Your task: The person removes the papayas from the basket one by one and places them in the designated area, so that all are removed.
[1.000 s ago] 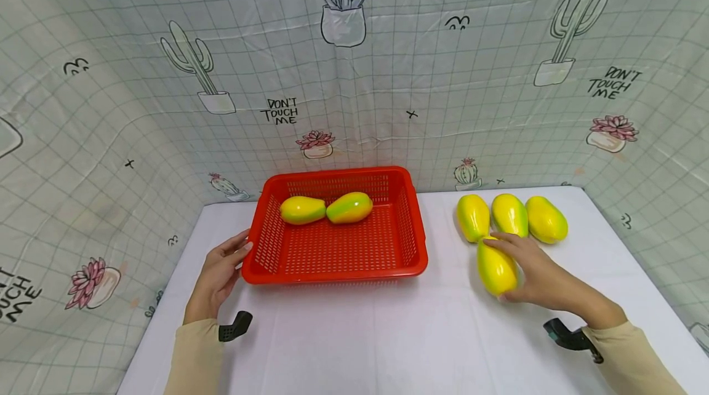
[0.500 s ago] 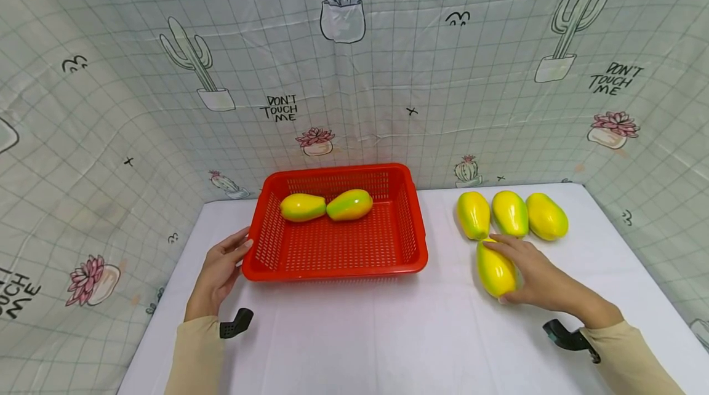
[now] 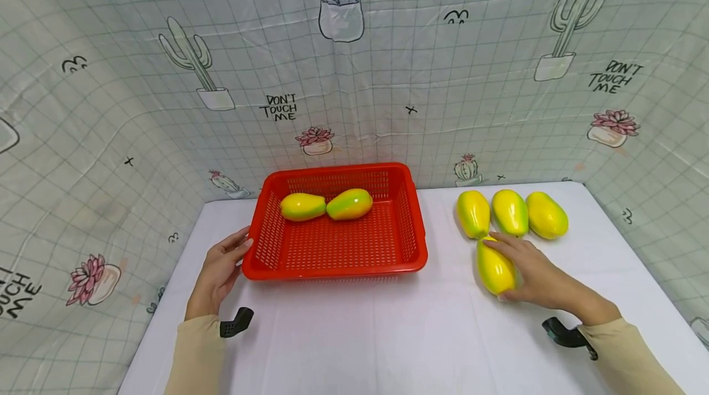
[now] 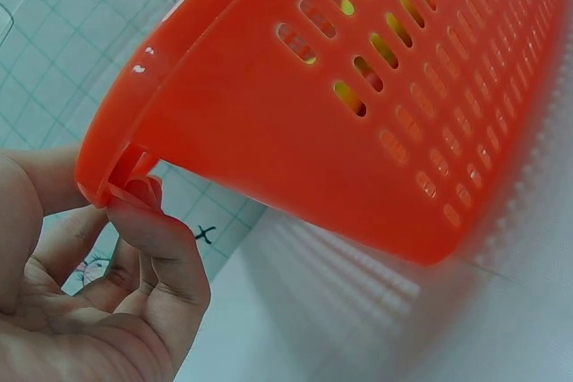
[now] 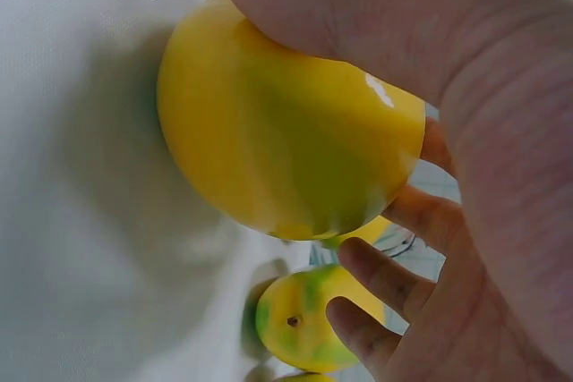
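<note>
A red plastic basket (image 3: 338, 253) with slotted walls stands left of centre, two yellow-green papayas lying inside along its far side. At its left end my left hand (image 3: 217, 272) pinches the rim; in the left wrist view, thumb and finger meet round the basket's lip. My right hand (image 3: 534, 272) holds a papaya (image 3: 494, 267) on the table, thumb at its near end and fingers over its far end. The right wrist view shows the same papaya (image 5: 286, 131) close up under the thumb. Its far side is hidden there.
Behind the held papaya, three more papayas lie in a row: a left one (image 3: 472, 213), a middle one (image 3: 509, 212) and a right one (image 3: 547, 215). A white cloth covers the table (image 3: 354, 339). Printed grid fabric (image 3: 388, 75) hangs behind and at both sides.
Both hands keep their hold on the basket rim and the papaya. The whole head view has shifted slightly; otherwise nothing clearly moves.
</note>
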Demonstrator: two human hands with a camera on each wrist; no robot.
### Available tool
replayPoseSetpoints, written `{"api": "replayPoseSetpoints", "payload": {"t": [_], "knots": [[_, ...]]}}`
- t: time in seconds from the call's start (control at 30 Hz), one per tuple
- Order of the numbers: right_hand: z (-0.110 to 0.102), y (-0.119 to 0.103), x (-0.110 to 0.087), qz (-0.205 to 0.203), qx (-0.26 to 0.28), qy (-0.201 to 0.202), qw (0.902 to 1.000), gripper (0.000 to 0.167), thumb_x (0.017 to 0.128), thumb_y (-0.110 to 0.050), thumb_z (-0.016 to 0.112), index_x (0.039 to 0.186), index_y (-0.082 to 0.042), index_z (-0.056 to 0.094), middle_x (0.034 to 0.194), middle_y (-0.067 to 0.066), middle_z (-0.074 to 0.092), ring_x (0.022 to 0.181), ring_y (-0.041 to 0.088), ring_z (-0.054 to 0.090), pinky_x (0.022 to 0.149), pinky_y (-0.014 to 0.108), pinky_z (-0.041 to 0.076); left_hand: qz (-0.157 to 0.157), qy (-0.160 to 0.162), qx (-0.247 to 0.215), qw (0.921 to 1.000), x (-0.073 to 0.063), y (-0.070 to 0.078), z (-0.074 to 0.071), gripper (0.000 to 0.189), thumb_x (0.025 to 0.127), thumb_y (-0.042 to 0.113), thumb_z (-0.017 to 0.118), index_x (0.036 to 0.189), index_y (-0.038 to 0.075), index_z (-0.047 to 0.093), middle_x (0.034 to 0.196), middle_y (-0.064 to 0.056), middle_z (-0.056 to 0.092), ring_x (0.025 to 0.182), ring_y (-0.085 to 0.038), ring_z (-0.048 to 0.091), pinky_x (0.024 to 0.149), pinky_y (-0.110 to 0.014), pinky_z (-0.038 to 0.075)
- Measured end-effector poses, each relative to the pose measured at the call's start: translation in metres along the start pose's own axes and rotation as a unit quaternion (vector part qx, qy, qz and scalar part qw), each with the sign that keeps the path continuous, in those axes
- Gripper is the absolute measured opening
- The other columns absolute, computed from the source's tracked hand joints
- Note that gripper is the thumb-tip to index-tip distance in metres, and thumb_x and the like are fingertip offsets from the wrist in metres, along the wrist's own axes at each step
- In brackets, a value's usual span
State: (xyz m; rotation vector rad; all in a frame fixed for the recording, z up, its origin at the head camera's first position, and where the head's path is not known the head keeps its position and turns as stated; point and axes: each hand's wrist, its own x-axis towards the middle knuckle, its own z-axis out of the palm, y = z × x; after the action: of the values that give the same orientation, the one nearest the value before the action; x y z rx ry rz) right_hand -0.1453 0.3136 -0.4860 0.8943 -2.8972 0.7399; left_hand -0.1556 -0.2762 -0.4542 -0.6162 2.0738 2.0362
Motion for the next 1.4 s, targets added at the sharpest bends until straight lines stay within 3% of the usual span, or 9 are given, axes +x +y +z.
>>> {"api": "replayPoseSetpoints", "payload": {"t": [0.47,0.77,1.03,1.4], "knots": [[-0.0015,-0.0002,0.0047,0.003,0.017,-0.016,0.9997,0.097,0.066,-0.011,0.1,0.149,0.0,0.051,0.156,0.029,0.042,0.133,0.052,0.044,0.102,0.07,0.042,-0.003,-0.003,-0.002,1.0,0.0017,-0.0013,-0.0034,0.06,0.111,0.021,0.057,0.166,0.013,0.036,0.156,-0.008,0.044,0.108,-0.006,0.059,0.088,-0.017,0.057],[0.0009,0.0024,0.0054,-0.013,0.019,-0.009,0.9997,0.097,0.066,-0.011,0.099,0.148,0.001,0.05,0.156,0.03,0.041,0.133,0.053,0.044,0.099,0.067,0.042,-0.004,-0.007,-0.013,0.9999,0.0019,0.0013,-0.006,0.062,0.11,0.021,0.059,0.166,0.012,0.035,0.128,0.009,0.056,0.106,-0.005,0.06,0.088,-0.017,0.057],[-0.0012,0.0008,0.0057,0.011,0.033,-0.033,0.9989,0.095,0.07,-0.011,0.098,0.151,0.0,0.048,0.16,0.031,0.036,0.137,0.055,0.04,0.104,0.074,0.039,-0.004,-0.01,-0.007,0.9999,0.0036,-0.0007,-0.0051,0.061,0.11,0.021,0.058,0.166,0.013,0.035,0.137,0.005,0.054,0.107,-0.004,0.06,0.089,-0.017,0.057],[0.0007,0.0006,0.0024,0.011,0.029,-0.034,0.999,0.098,0.069,-0.012,0.099,0.152,0.001,0.047,0.159,0.031,0.036,0.137,0.054,0.04,0.103,0.075,0.04,-0.012,-0.008,-0.006,0.9999,0.0029,-0.0008,-0.0027,0.061,0.11,0.021,0.058,0.166,0.014,0.036,0.146,-0.001,0.05,0.106,-0.004,0.059,0.088,-0.017,0.056]]}}
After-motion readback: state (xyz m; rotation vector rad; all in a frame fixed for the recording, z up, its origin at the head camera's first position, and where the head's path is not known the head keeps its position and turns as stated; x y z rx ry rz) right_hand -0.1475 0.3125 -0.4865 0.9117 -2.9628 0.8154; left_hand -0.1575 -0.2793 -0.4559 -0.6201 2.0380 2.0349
